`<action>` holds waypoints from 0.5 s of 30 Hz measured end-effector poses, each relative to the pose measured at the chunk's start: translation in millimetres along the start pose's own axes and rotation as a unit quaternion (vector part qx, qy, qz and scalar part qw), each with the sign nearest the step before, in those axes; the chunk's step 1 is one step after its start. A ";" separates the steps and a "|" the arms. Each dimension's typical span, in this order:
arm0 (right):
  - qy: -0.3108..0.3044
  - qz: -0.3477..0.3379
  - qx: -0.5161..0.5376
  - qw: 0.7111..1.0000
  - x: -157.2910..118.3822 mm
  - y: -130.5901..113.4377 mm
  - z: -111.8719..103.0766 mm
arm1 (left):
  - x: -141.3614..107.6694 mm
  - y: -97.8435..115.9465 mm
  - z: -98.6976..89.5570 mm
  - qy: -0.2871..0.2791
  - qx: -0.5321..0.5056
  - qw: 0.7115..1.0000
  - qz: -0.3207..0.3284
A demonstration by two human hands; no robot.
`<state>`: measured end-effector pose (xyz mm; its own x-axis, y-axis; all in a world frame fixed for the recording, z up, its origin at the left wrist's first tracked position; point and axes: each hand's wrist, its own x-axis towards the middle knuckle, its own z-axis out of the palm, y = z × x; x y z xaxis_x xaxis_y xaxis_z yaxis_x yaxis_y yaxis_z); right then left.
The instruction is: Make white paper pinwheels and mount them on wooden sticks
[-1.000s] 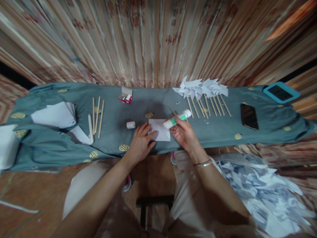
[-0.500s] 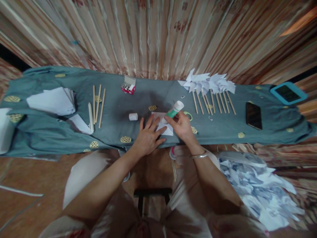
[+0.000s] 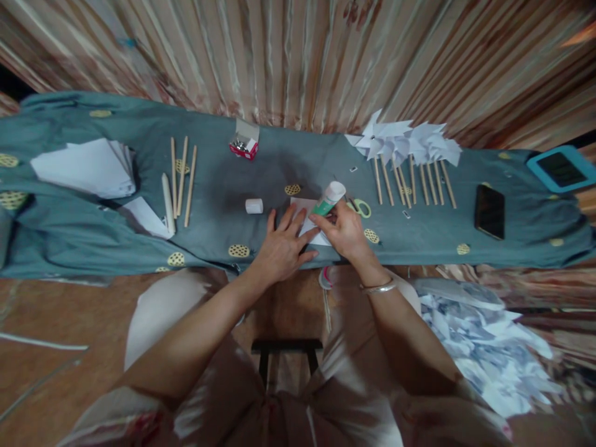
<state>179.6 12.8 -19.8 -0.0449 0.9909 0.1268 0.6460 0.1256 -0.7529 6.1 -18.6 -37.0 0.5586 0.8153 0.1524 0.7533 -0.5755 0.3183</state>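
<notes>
My right hand (image 3: 345, 231) is closed around a green and white glue stick (image 3: 329, 198), tilted with its lower end down at a small white sheet of paper (image 3: 302, 206). The contact point is hidden by my fingers. With fingers spread, my left hand (image 3: 283, 247) lies flat on the paper's left side. Left of the paper lies the white glue stick cap (image 3: 254, 206). Just beyond my right hand are green-handled scissors (image 3: 362, 208), partly covered by that hand.
White paper pinwheels (image 3: 405, 141) on wooden sticks lie at the back right, near a phone (image 3: 490, 212) and a blue-framed tablet (image 3: 562, 169). A red box (image 3: 244, 146) stands at the back. Leftward are loose sticks (image 3: 182, 177) and stacked paper (image 3: 86, 169). Paper pieces (image 3: 488, 347) fill a bag below.
The view has shifted slightly, so the table sits higher in the picture. My right hand and the glue stick have moved a little over the paper; my left hand stays pressed on it.
</notes>
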 end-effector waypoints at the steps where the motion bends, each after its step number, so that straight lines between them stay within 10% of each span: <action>1: 0.000 0.002 -0.002 1.000 -0.4 -0.2 0.2 | 0.1 0.0 -0.1 -0.004 0.000 1.000 0.000; 15: 0.044 0.022 -0.002 0.999 4.8 0.2 6.0 | 0.5 0.3 0.5 0.006 -0.027 1.000 0.002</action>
<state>174.9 17.9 -23.2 0.0500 0.9875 0.1497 0.6486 0.0819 -0.7567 6.9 -18.5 -37.4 0.5562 0.8145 0.1649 0.7319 -0.5741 0.3670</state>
